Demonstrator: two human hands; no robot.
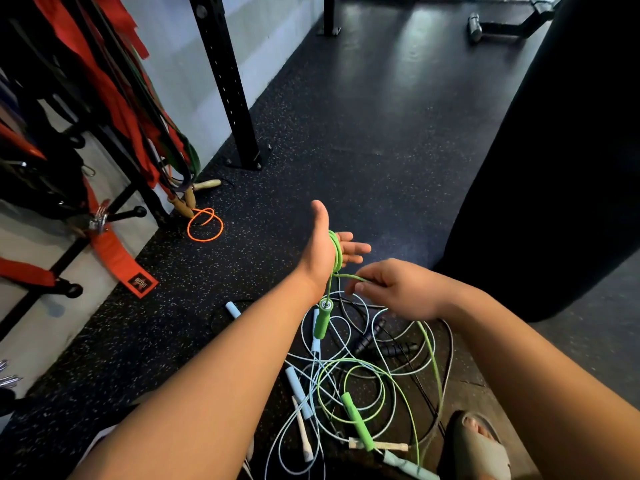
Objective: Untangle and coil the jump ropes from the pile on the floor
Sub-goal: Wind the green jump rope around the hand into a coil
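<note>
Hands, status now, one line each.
Left hand: open, fingers straight, the green jump rope looped around its palm, one green handle dangling below.
Right hand: closed, pinching the same rope's cord.

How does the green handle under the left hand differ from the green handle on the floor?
The upper green handle hangs nearly upright from the green cord wound around the left hand. The lower green handle lies slanted on the floor, crossing a wooden handle. Both are green and look alike in shape.
</note>
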